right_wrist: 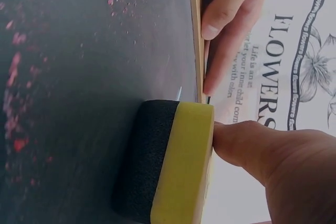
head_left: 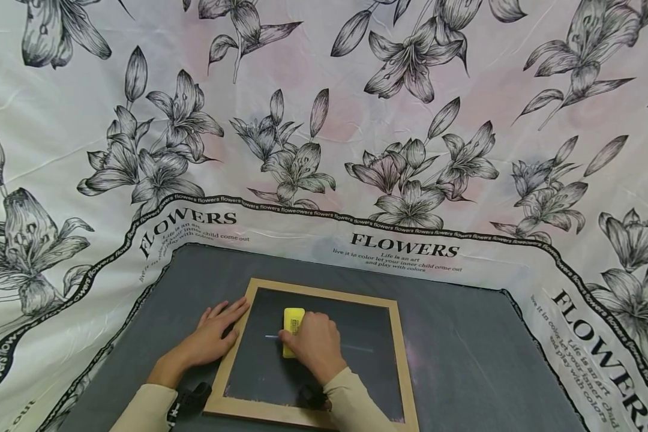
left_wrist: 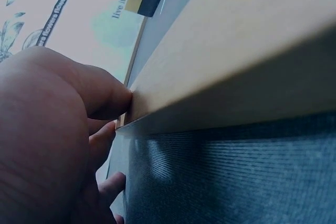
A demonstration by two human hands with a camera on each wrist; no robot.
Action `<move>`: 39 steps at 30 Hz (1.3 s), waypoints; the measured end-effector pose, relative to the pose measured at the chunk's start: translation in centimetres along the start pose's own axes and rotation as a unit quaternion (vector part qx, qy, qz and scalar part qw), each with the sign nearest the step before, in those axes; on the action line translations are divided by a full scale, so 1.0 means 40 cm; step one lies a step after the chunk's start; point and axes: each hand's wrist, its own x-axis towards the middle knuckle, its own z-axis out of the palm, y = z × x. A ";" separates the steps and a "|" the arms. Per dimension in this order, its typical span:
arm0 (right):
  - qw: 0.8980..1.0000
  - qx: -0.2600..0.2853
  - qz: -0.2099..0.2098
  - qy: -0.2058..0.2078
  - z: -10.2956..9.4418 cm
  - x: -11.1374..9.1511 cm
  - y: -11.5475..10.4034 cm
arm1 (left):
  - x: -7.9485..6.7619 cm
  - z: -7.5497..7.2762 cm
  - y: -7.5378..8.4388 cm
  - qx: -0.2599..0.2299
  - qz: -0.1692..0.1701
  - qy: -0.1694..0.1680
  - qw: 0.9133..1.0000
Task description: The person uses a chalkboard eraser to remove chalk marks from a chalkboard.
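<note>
Evidently, as far as we could judge, we were at the wiping step. Nearest us lay the bottom bar of the wooden frame [head_left: 270, 411] round a chalkboard [head_left: 264, 372], whose dark surface carried scattered reddish specks [right_wrist: 19, 144]. Farther in, our right hand [head_left: 315, 342] gripped a yellow-backed eraser [head_left: 293, 323], thumb to one side and fingers to the other. The eraser sat left of the board's centre, its black foam [right_wrist: 142, 156] turned toward the surface; how firmly it bore down, we could not tell. A chalk line [head_left: 270, 336] showed at its left, and a fainter stretch ran off to its right. We took the next move to call for steady pressure along that line, out to both ends. Our left hand [head_left: 210, 336], fingers extended, touched the frame's left bar, probably bracing it against sliding. Beyond stretched the grey table [head_left: 464, 348], and past it spread lily-printed fabric [head_left: 302, 72] lettered "FLOWERS".
</note>
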 end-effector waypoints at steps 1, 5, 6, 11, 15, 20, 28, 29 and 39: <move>1.000 0.000 0.003 -0.001 -0.001 0.000 0.003 | 0.000 0.000 0.000 -0.001 0.000 0.001 1.000; 1.000 0.000 0.012 -0.004 -0.006 -0.001 0.012 | 0.000 -0.001 -0.001 -0.003 0.003 0.004 1.000; 1.000 0.000 0.013 -0.005 -0.008 -0.001 0.014 | -0.001 -0.001 -0.002 -0.003 0.004 0.005 1.000; 1.000 -0.005 0.012 0.000 -0.015 -0.004 0.026 | -0.003 0.000 -0.004 -0.006 0.005 0.005 1.000; 1.000 -0.013 0.017 -0.001 -0.018 -0.003 0.038 | -0.005 0.001 -0.005 -0.007 0.003 0.002 1.000; 0.999 -0.018 0.028 -0.007 -0.023 0.000 0.048 | -0.005 0.001 -0.006 -0.006 0.001 0.001 1.000; 0.999 -0.012 0.047 -0.016 -0.034 0.002 0.060 | -0.004 0.001 -0.004 -0.006 0.001 0.002 1.000; 0.999 -0.012 0.049 -0.015 -0.036 0.002 0.062 | -0.004 0.001 -0.003 -0.005 0.001 0.002 1.000; 0.998 -0.026 0.065 -0.007 -0.047 0.002 0.093 | -0.002 -0.002 -0.001 -0.001 -0.001 -0.002 1.000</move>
